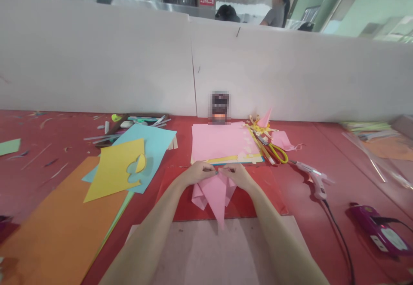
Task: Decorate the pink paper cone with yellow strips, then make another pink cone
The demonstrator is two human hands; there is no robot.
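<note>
Left hand (pixel 196 173) and right hand (pixel 237 174) meet over a red sheet (pixel 258 199) on the desk (pixel 306 233), each grip pinching the top edge of a folded pink paper (pixel 215 194) lying on that sheet. Yellow-handled scissors (pixel 274 149) lie just beyond it.

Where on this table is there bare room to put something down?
Bare red table lies at right between the scissors, the white glue gun and the clear film. Another patch, littered with slivers, lies far left between the green scrap and the pens. Crowded: the middle, where left hand and right hand pinch the pink folded paper.
</note>
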